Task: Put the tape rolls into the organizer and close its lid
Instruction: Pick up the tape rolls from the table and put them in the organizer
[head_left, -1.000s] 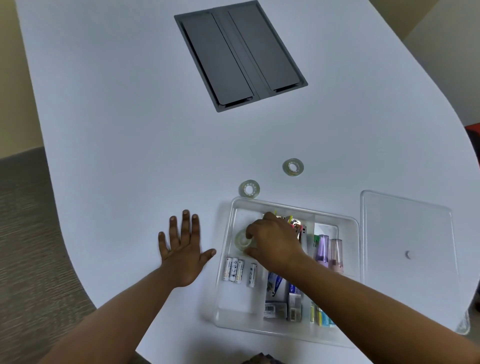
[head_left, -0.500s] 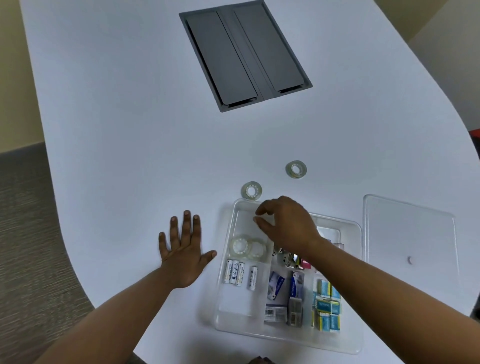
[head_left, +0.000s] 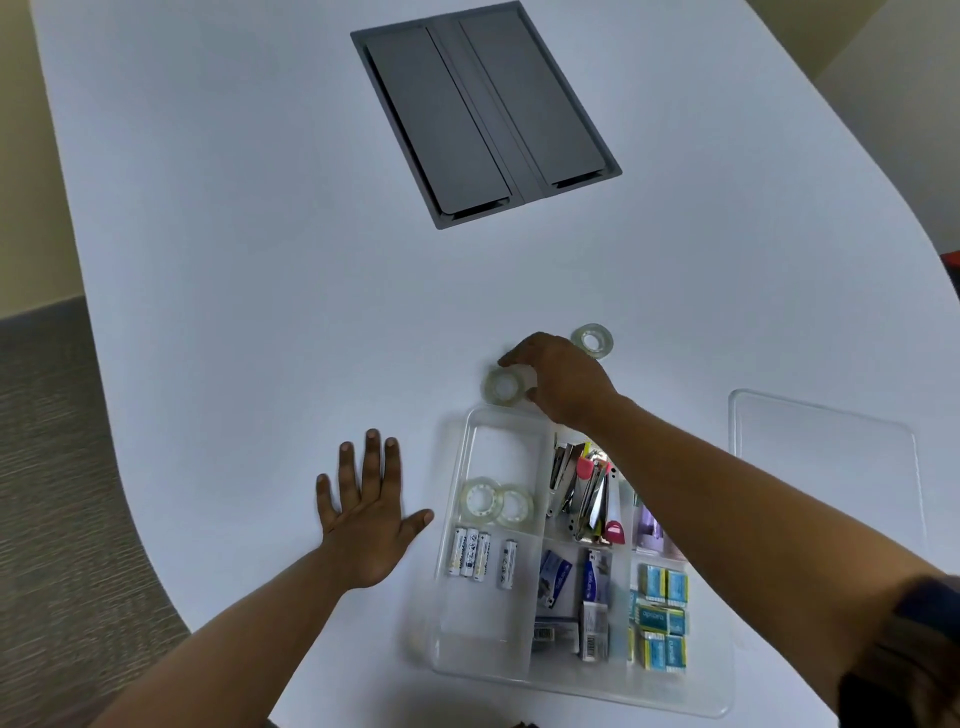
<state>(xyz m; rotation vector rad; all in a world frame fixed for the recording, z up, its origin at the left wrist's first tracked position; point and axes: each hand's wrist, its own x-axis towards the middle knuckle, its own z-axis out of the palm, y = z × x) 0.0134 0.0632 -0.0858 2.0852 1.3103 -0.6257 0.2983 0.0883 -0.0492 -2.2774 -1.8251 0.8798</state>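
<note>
A clear plastic organizer lies open on the white table in front of me. Two clear tape rolls rest side by side in its upper left compartment. Just beyond its far rim, a third tape roll lies on the table, and the fingers of my right hand are closing around it. A fourth tape roll lies farther back, to the right of that hand. My left hand is flat on the table, left of the organizer, fingers spread. The clear lid lies to the organizer's right.
The organizer also holds batteries, staplers, small boxes and other stationery. A dark grey cable hatch is set into the table farther back. The table's curved edge runs down the left side, with carpet beyond.
My right hand has left a tape roll in the upper left compartment and moved up out of the organizer to the roll on the table behind it. My left hand has stayed put.
</note>
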